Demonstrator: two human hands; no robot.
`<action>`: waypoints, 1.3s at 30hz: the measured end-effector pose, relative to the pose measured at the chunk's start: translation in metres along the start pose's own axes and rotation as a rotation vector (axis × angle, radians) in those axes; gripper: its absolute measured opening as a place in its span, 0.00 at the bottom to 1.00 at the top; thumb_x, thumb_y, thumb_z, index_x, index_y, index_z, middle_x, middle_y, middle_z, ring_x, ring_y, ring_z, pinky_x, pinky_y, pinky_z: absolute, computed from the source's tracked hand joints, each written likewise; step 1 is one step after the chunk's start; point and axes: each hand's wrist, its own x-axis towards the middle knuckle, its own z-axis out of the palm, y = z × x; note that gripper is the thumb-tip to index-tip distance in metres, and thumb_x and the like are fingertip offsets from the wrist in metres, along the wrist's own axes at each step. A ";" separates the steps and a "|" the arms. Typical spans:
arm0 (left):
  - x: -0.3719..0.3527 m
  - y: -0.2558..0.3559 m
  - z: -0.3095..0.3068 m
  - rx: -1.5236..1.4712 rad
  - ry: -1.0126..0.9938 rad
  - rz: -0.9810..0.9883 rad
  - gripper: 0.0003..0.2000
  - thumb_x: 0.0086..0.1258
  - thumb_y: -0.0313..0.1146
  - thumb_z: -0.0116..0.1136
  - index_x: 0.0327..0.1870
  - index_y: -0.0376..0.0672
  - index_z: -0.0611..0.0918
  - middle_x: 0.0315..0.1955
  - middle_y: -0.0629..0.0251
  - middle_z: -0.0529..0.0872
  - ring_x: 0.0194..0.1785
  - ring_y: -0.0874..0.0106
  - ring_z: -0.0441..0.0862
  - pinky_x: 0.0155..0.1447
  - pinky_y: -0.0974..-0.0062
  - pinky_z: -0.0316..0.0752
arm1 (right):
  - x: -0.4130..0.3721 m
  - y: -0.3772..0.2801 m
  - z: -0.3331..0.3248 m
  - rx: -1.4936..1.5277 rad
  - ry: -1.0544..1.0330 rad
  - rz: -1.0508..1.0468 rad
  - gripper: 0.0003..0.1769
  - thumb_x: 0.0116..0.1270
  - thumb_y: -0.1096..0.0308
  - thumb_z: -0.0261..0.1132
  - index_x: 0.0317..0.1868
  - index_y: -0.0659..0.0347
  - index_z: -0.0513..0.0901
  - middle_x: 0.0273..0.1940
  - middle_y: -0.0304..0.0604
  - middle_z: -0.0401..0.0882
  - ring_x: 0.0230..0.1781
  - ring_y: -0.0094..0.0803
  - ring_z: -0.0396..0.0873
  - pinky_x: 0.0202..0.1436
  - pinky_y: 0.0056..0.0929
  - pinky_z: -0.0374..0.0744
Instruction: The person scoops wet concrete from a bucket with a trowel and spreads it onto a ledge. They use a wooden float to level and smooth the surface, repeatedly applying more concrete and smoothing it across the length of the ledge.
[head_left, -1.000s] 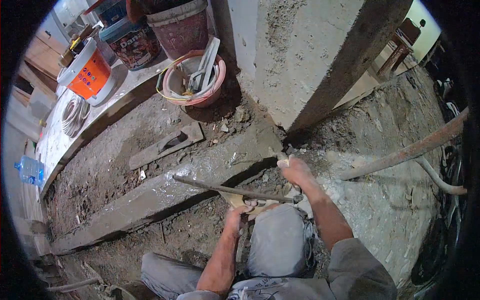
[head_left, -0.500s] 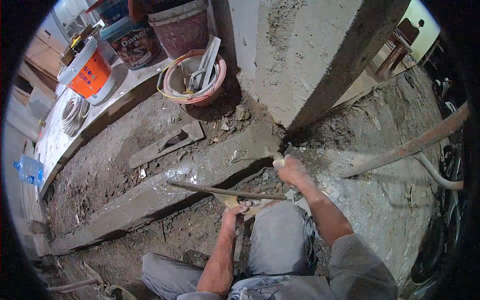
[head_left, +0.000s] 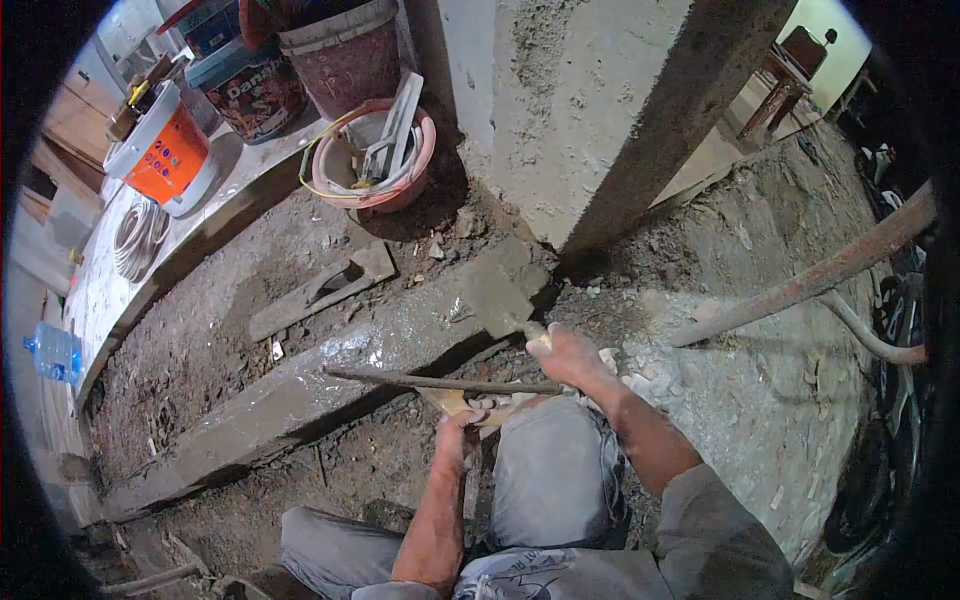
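Observation:
My right hand (head_left: 567, 357) is closed round the handle of a trowel (head_left: 532, 329). Its mortar-coated blade rests on the right end of a wet concrete beam (head_left: 280, 390), close to the column's foot. Above my knee, my left hand (head_left: 462, 425) grips a long plastering float (head_left: 440, 382) by its pale handle. That float is seen nearly edge-on, its left end over the beam's near edge. Another float (head_left: 325, 288) lies on the dirt beyond the beam, with nobody holding it.
A concrete column (head_left: 585, 120) stands at the beam's right end. Behind are a pink-rimmed bucket (head_left: 400, 195) with tools, an orange-and-white bucket (head_left: 170, 160), a cable coil (head_left: 140, 238) and a water bottle (head_left: 55, 352). A thick pipe (head_left: 800, 285) slants in from the right.
My right hand has moved slightly left with the trowel, and its blade now lies on the beam's top near the end. My left hand still holds the float. The view has shifted slightly.

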 end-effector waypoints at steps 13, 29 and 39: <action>-0.007 -0.009 -0.040 -0.138 0.089 0.014 0.12 0.56 0.25 0.59 0.42 0.38 0.77 0.40 0.58 0.84 0.45 0.62 0.82 0.50 0.59 0.80 | 0.021 0.003 0.002 0.085 0.093 -0.008 0.31 0.64 0.47 0.59 0.51 0.70 0.75 0.48 0.64 0.78 0.53 0.56 0.75 0.57 0.45 0.73; -0.020 0.004 -0.046 -0.088 0.099 0.034 0.09 0.56 0.28 0.60 0.37 0.43 0.77 0.44 0.61 0.83 0.53 0.62 0.79 0.57 0.55 0.74 | 0.008 -0.009 0.023 0.017 0.047 -0.082 0.33 0.64 0.46 0.57 0.55 0.71 0.72 0.50 0.65 0.76 0.55 0.56 0.74 0.58 0.47 0.72; -0.026 0.010 -0.048 -0.100 0.125 0.130 0.10 0.55 0.28 0.59 0.39 0.40 0.78 0.43 0.59 0.83 0.50 0.62 0.80 0.53 0.59 0.77 | -0.012 -0.040 0.016 -0.053 -0.028 -0.232 0.29 0.62 0.44 0.57 0.48 0.65 0.75 0.44 0.61 0.80 0.47 0.56 0.78 0.51 0.48 0.75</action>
